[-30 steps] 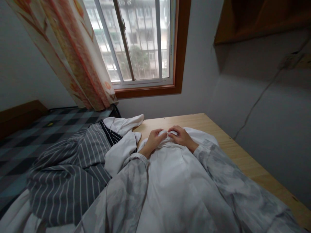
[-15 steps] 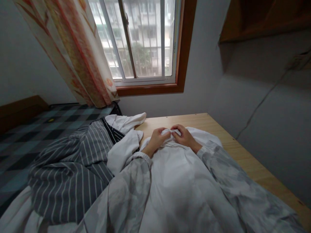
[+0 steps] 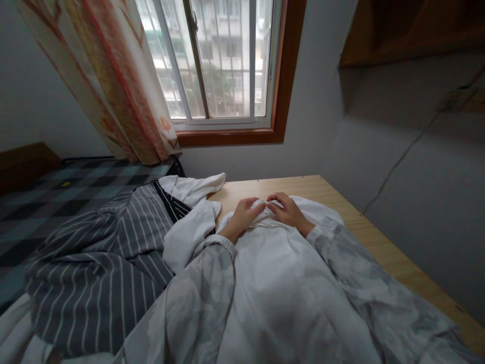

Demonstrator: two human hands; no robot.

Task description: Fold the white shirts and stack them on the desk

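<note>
White shirt [image 3: 273, 273] lies spread along the wooden counter [image 3: 382, 247], its collar end toward the far edge, its body running back to the near edge between the two arms. Both hands meet at the collar. Left hand [image 3: 242, 215]: fingers [image 3: 253, 203] curled together, pinching a fold of the white cloth at the collar. Right hand [image 3: 288, 210]: fingers [image 3: 276, 198] bent and closed on the same fold, just beside the left fingers, nearly touching them. Both arms in pale grey mottled sleeves [image 3: 352, 268] that rest on the shirt.

Left edge of counter: a second white garment [image 3: 189, 222] heaped, part of it reaching the far left corner, lying against the shirt. Beside and under it a grey garment with thin white stripes [image 3: 106, 268], crumpled, hanging over toward the bed.

Bed [image 3: 49, 197] left of the counter, cover in dark and pale blue-grey checks. Orange-and-cream patterned curtain [image 3: 113, 86] hangs down to the bed's far end. Window [image 3: 215, 60] with a brown wooden frame, apartment block outside. Wooden shelf [image 3: 409, 30] high on the right wall; a cable [image 3: 397, 162] runs down that wall.

No brand, label or readable writing on any cloth or surface.
</note>
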